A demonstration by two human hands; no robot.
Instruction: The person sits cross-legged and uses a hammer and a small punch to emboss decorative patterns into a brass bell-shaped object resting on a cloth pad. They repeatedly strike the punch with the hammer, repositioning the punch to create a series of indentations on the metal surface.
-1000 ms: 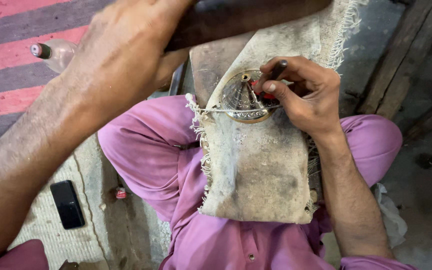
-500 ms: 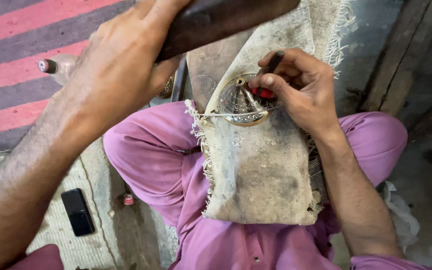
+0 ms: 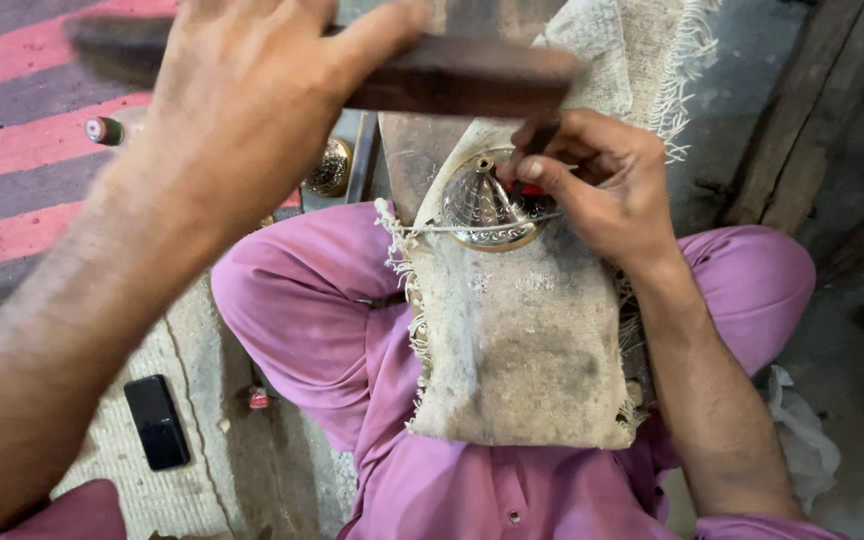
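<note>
The brass cone [image 3: 487,205] sits on the cloth [image 3: 522,340] over my lap, its surface already patterned as far as I can see, so I'd guess the engraving is well along. My right hand [image 3: 602,185] pinches a small tool against it. My left hand [image 3: 252,100] grips a raised wooden mallet [image 3: 452,75]. Phone [image 3: 157,422] lies on the floor.

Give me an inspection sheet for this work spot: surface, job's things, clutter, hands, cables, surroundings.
Surface: burlap cloth draped over the lap and a wooden block.
Job's things: engraved brass cone piece on the cloth; dark wooden mallet, blurred.
Clutter: black phone on the mat; second brass piece; small spool.
Hands: left hand grips the mallet, raised; right hand holds a thin tool against the cone.
Cables: nothing seen.
Surroundings: striped pink rug; wooden planks.
</note>
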